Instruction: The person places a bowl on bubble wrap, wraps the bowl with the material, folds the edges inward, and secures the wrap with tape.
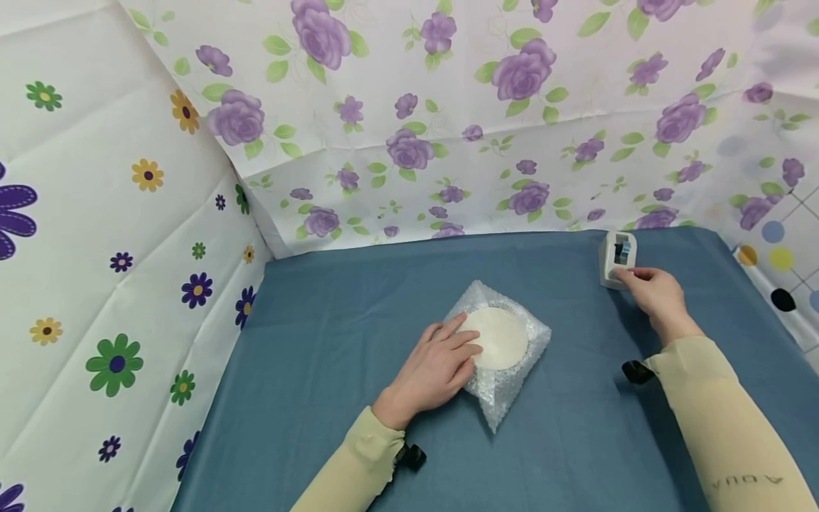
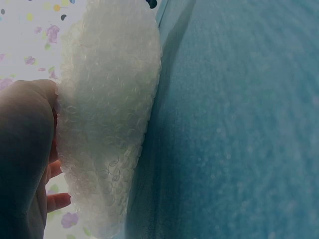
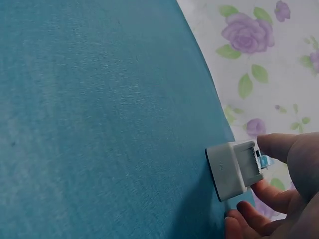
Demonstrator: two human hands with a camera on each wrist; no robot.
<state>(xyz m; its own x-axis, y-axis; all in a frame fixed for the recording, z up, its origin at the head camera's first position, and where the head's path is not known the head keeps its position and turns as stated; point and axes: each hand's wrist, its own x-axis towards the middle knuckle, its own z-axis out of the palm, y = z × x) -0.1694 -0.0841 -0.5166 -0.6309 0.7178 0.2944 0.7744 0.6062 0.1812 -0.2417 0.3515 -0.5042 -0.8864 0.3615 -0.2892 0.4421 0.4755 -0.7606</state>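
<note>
A packet of bubble wrap lies near the middle of the table, with a round cream-coloured disc showing on it. My left hand rests its spread fingers on the packet's left side, the tips over the disc's edge. In the left wrist view the bubble wrap hides part of those fingers. At the back right stands a small pale tape dispenser with a blue part inside. My right hand pinches its near end; the right wrist view has the thumb and a finger at the dispenser's open end.
A blue cloth covers the table. Flower-printed sheets hang behind it and on the left side. A dotted sheet edges the right. A small black device is at each wrist.
</note>
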